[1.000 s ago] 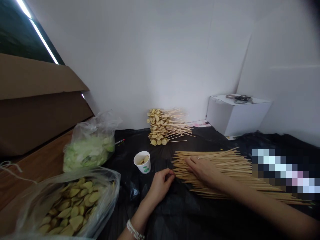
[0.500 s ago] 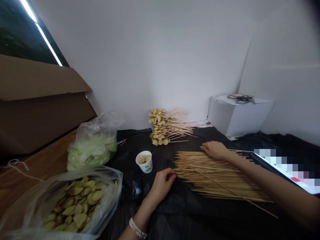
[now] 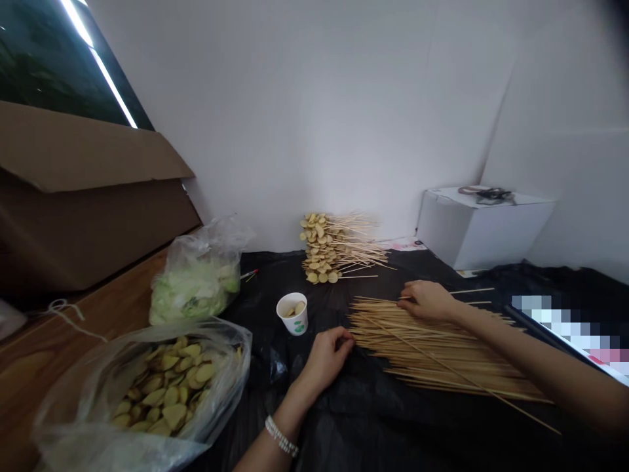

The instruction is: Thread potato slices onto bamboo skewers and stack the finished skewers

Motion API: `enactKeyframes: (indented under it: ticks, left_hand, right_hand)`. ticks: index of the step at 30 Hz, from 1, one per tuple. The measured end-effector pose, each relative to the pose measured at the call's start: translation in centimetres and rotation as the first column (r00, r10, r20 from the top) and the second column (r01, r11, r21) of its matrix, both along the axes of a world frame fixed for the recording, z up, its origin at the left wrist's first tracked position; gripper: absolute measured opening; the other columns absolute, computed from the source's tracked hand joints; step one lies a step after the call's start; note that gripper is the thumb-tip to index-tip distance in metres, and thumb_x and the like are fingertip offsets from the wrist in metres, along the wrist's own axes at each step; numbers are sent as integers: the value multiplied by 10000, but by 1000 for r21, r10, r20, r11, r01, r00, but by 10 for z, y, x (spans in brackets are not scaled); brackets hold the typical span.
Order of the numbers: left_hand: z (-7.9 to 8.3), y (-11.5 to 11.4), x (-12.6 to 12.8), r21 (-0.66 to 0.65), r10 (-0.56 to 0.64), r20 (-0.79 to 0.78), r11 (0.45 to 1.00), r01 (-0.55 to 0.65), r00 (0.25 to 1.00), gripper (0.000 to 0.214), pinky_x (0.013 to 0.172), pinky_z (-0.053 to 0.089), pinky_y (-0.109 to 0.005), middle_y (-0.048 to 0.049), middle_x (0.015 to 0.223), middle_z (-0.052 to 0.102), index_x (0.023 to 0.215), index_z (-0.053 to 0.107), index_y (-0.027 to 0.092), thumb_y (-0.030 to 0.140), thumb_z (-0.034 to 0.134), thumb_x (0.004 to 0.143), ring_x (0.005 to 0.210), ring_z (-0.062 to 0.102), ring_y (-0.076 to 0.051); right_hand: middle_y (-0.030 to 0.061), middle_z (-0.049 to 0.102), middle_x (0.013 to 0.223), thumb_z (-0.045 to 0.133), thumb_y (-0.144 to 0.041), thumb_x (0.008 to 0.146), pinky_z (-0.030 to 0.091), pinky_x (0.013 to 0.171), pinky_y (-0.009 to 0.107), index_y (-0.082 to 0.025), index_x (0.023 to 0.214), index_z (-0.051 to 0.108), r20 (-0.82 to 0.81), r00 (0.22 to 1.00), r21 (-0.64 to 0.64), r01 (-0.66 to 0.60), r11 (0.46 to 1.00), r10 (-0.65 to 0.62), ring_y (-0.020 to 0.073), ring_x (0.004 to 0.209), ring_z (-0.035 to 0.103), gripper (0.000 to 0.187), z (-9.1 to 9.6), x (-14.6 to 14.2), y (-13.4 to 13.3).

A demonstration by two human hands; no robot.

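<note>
A pile of bamboo skewers [image 3: 442, 354] lies spread on black plastic sheeting, with one skewer slanting across the top. At the pile's far edge my right hand [image 3: 425, 299] is closed in a pinch on a single skewer [image 3: 474, 290], whose tip pokes out left of the fingers. Beside the pile's left ends rests my left hand [image 3: 327, 354], fingers curled in; whatever is between them, if anything, is hidden. A white paper cup [image 3: 293, 314] holding a few potato slices stands behind it. Further left, an open plastic bag [image 3: 221, 400] contains many potato slices [image 3: 170, 387].
Skewered potato slices [image 3: 322, 249] are stacked by the wall. A tied bag of pale green vegetable pieces [image 3: 191, 288] stands behind the open bag. At left is a cardboard box [image 3: 98, 216], at right a white box [image 3: 481, 226] and a lit screen [image 3: 565, 334]. A pen [image 3: 249, 273] lies behind the cup.
The whole view has shifted slightly. My right hand has come a little closer to the pile, and its skewer now tilts with the left tip lower. My left hand has stayed about the same.
</note>
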State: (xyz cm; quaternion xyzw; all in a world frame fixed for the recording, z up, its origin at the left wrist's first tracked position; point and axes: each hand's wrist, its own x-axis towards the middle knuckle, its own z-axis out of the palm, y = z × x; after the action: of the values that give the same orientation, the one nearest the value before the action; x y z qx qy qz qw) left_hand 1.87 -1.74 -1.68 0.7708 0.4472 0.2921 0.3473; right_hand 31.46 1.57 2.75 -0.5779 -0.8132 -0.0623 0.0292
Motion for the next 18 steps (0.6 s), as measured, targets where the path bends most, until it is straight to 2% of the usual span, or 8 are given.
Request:
enactKeyframes:
  ticks: [3,5,7,11,13,15,17,18]
  left_hand:
    - [1,-1,0,17,-5,-4,1000,5,1000,188,606,394,-223,-17,750,671,839,679,168,265,517,832,669,575,-140]
    - [3,-2,2,36,-6,-12,999,6,1000,176,605,392,-221,-13,740,670,814,675,169,258,525,834,664,574,-136]
    - [7,-6,3,82,-3,-22,997,5,1000,191,599,387,-223,-9,729,666,794,672,174,279,522,851,651,569,-132]
    - [23,-15,0,313,27,5,949,-27,1000,292,622,393,-236,-15,694,641,760,663,179,330,462,908,662,571,-132]
    - [35,-17,-8,462,111,70,877,-131,991,272,672,411,-248,-31,729,648,803,666,176,308,457,915,709,586,-140]
    - [48,-14,-21,591,254,149,752,-292,956,237,739,425,-273,-45,789,664,894,671,179,287,461,912,766,595,-154]
    - [57,-7,-35,646,460,210,597,-476,863,241,796,424,-314,-66,857,676,923,669,181,294,457,910,831,592,-181]
    - [60,-2,-42,649,543,188,557,-519,818,246,817,422,-337,-69,859,674,938,668,184,306,457,907,840,584,-194]
  right_hand:
    - [81,666,846,427,-338,902,362,626,273,-178,775,674,63,998,84,-16,996,11,196,782,611,321,3,-13,-10]
    - [89,665,838,464,-297,888,362,624,279,-171,801,663,136,991,163,-37,986,15,219,812,607,250,6,-31,-18]
    - [89,670,837,467,-293,901,356,608,278,-177,840,655,131,991,213,-30,977,1,225,815,602,229,9,-54,-28]
    - [92,685,816,421,-299,942,340,606,280,-176,874,655,25,999,281,24,960,-32,205,765,601,273,7,-103,-45]
    - [93,683,811,433,-291,940,323,606,288,-171,857,656,-24,999,312,49,949,-44,204,753,598,267,1,-118,-51]
    - [87,674,797,428,-289,946,305,608,296,-174,829,654,-53,998,353,42,935,-25,205,750,590,280,-6,-125,-53]
    - [80,661,776,424,-278,951,290,614,299,-178,807,650,-66,998,394,6,919,22,198,740,577,287,-14,-125,-55]
    - [77,655,765,425,-269,950,285,621,299,-178,802,648,-69,996,414,-16,910,48,195,741,571,283,-17,-124,-55]
